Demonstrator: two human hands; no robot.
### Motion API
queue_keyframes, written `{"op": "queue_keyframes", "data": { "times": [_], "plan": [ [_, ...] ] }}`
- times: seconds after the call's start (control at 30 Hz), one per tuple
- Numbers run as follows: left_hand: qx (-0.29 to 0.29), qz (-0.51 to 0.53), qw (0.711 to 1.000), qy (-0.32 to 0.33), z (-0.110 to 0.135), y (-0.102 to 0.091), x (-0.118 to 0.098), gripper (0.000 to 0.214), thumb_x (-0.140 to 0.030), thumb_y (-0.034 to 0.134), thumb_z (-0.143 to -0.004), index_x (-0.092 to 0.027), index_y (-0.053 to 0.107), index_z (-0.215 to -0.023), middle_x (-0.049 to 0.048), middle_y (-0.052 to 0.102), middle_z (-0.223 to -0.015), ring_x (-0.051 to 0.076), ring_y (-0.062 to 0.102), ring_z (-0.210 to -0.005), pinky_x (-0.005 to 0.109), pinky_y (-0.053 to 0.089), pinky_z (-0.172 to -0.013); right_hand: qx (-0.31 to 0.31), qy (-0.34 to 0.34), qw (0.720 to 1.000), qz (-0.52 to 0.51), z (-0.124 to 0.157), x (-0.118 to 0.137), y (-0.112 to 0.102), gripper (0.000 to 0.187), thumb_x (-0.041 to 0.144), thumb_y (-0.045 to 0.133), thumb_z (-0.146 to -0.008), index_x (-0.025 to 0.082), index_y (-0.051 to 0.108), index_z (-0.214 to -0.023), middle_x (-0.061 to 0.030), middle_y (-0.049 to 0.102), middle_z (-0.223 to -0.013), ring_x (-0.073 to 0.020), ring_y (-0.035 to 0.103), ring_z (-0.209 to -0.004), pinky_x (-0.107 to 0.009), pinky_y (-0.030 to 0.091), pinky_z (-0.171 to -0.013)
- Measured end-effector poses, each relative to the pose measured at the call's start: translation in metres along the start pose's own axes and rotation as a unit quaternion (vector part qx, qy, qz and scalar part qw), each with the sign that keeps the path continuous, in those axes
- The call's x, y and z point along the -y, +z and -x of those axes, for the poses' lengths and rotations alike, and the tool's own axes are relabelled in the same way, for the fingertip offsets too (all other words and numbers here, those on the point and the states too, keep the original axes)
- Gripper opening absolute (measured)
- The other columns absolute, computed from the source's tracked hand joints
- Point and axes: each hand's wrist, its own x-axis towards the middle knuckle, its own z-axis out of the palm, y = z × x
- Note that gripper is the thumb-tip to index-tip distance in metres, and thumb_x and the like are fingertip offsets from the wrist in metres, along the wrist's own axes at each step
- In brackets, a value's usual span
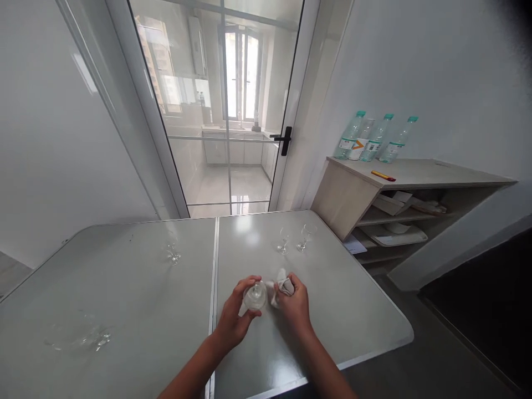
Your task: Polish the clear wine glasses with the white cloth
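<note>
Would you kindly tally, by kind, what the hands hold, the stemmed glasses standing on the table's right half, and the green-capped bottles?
Held glass: 1
Held cloth: 1
Standing glasses: 2
Green-capped bottles: 3
Total: 7

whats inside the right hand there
The right hand grips a bunched white cloth, partly sticking out beyond the grip. The rest is covered by the hand, and anything within its folds can't be seen.
</note>
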Motion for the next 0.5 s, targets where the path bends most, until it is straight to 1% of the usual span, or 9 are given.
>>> {"op": "queue_keyframes", "data": {
  "times": [0.03,0.07,0.1,0.13,0.2,0.23,0.3,0.37,0.5],
  "plan": [
    [-0.025,-0.018,1.000,-0.004,-0.002,-0.001,-0.001,0.060,-0.017,0.068,-0.093,-0.032,0.047,-0.147,0.0112,0.060,-0.145,0.029,0.056,-0.139,0.052,0.047,-0.116,0.011,-0.061,0.997,0.047,0.001,0.006,-0.009,0.014,0.027,0.069,-0.078,0.020,0.059,-0.071,-0.0036,0.064,-0.084,-0.0192,0.059,-0.077,-0.029,0.049,-0.072],
    [-0.048,-0.035,0.998,-0.011,-0.004,-0.002,-0.002,0.060,-0.017,0.068,-0.094,-0.031,0.047,-0.148,0.0112,0.060,-0.145,0.029,0.057,-0.137,0.052,0.048,-0.116,0.058,-0.115,0.987,0.093,0.003,0.012,-0.017,0.003,0.020,0.065,-0.077,0.020,0.063,-0.076,-0.0071,0.067,-0.099,-0.0209,0.062,-0.086,-0.031,0.051,-0.080],
    [-0.067,-0.047,0.996,-0.021,-0.006,-0.003,-0.004,0.059,-0.018,0.069,-0.094,-0.030,0.048,-0.148,0.0111,0.060,-0.144,0.029,0.059,-0.135,0.052,0.050,-0.114,0.137,-0.152,0.969,0.141,0.008,0.018,-0.023,0.015,0.014,0.062,-0.074,0.020,0.068,-0.086,-0.0092,0.066,-0.119,-0.0214,0.065,-0.094,-0.031,0.051,-0.086],
    [-0.081,-0.053,0.995,-0.030,-0.007,-0.003,-0.005,0.059,-0.019,0.069,-0.094,-0.030,0.048,-0.148,0.0110,0.061,-0.143,0.028,0.060,-0.133,0.051,0.052,-0.112,0.224,-0.171,0.939,0.195,0.013,0.023,-0.027,0.037,0.009,0.059,-0.070,0.022,0.071,-0.103,-0.0090,0.060,-0.139,-0.0208,0.066,-0.097,-0.031,0.051,-0.088],
    [-0.094,-0.057,0.993,-0.041,-0.009,-0.001,-0.007,0.060,-0.021,0.071,-0.092,-0.029,0.049,-0.147,0.0104,0.063,-0.140,0.028,0.063,-0.130,0.050,0.057,-0.107,0.362,-0.169,0.865,0.303,0.025,0.032,-0.029,0.080,0.003,0.055,-0.063,0.032,0.060,-0.137,-0.0044,0.040,-0.164,-0.0202,0.070,-0.101,-0.031,0.052,-0.089],
    [-0.094,-0.060,0.993,-0.043,-0.010,0.000,-0.008,0.060,-0.022,0.073,-0.091,-0.029,0.050,-0.146,0.0098,0.064,-0.139,0.028,0.064,-0.129,0.049,0.059,-0.105,0.393,-0.160,0.835,0.350,0.031,0.034,-0.027,0.092,0.002,0.053,-0.062,0.036,0.051,-0.148,-0.0027,0.034,-0.168,-0.0210,0.070,-0.105,-0.031,0.052,-0.090],
    [-0.088,-0.070,0.993,-0.048,-0.010,0.004,-0.008,0.060,-0.022,0.075,-0.089,-0.029,0.053,-0.144,0.0088,0.066,-0.138,0.027,0.065,-0.127,0.048,0.060,-0.103,0.410,-0.149,0.800,0.413,0.039,0.037,-0.021,0.097,0.001,0.052,-0.064,0.034,0.042,-0.155,-0.0030,0.036,-0.168,-0.0245,0.067,-0.119,-0.033,0.051,-0.096],
    [-0.084,-0.075,0.992,-0.060,-0.010,0.007,-0.006,0.059,-0.021,0.077,-0.088,-0.030,0.055,-0.141,0.0080,0.067,-0.137,0.026,0.066,-0.125,0.047,0.061,-0.102,0.407,-0.141,0.785,0.446,0.043,0.038,-0.014,0.092,0.002,0.052,-0.067,0.030,0.043,-0.154,-0.0051,0.041,-0.165,-0.0257,0.063,-0.127,-0.033,0.050,-0.100],
    [-0.094,-0.055,0.990,-0.091,-0.008,0.011,0.000,0.057,-0.021,0.077,-0.086,-0.029,0.056,-0.139,0.0078,0.067,-0.137,0.025,0.066,-0.126,0.047,0.061,-0.103,0.419,-0.139,0.754,0.486,0.040,0.039,-0.007,0.085,0.003,0.053,-0.072,0.030,0.046,-0.152,-0.0078,0.049,-0.159,-0.0266,0.067,-0.119,-0.035,0.053,-0.095]
  ]
}}
